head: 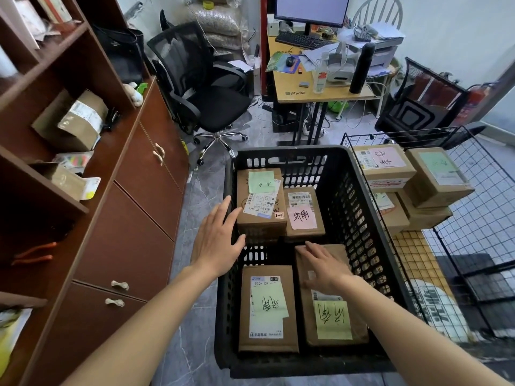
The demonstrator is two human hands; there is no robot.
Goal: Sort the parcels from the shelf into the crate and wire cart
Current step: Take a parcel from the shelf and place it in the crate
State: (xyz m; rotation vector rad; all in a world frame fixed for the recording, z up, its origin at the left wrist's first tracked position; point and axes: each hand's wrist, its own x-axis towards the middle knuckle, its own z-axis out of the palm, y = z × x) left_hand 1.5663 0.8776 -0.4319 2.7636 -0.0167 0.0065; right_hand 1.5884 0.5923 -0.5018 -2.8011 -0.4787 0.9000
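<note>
The black plastic crate stands on the grey floor and serves as the anchor here: four cardboard parcels lie flat inside it. At its far left sits a box with a green note and a white shipping label, and touching that box's right side is a smaller box with a pink note. In the crate's near half lie a flat parcel with a large white label and green note and, just beside it on the right, a parcel with a green note at its near end. The left hand reaches over the crate's left wall, fingers straight and spread, its fingertips touching the left edge of the green-and-white labelled box without gripping it. The right hand lies flat, fingers extended, on the far end of the near right parcel. Right of the crate, the black wire cart holds a stack of further boxes, some with pink or green notes. Left of the crate stands the brown wooden shelf, with a taped cardboard parcel in one compartment and another package in the compartment below. Beyond the crate are a black office chair and a cluttered desk.
</note>
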